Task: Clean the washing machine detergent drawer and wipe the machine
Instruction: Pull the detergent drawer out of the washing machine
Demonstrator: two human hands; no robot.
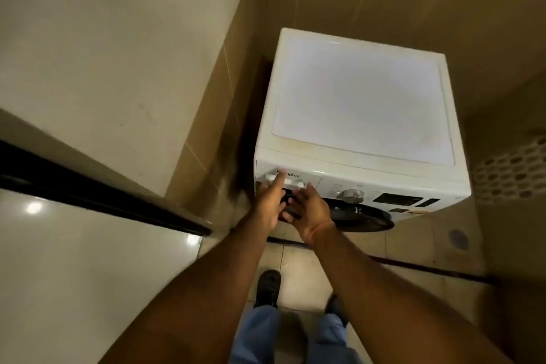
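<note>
A white front-loading washing machine [359, 103] stands in a tiled corner, seen from above. Its detergent drawer front [307, 180] is at the top left of the control panel and looks closed. My left hand [267, 204] reaches to it, index fingertip touching the drawer's upper edge, other fingers curled below. My right hand [311, 211] is just beside it, palm turned up and fingers spread, empty, in front of the dark round door [363, 216]. The dark shape between the two hands is blurred; it seems to be the door's edge.
A metal dial [353, 195] and dark display [396, 199] sit right of the drawer. A tiled wall and a black-edged counter [103, 201] close in on the left. A perforated white surface [514, 174] is at the right. My shoes [268, 287] stand on the tiled floor.
</note>
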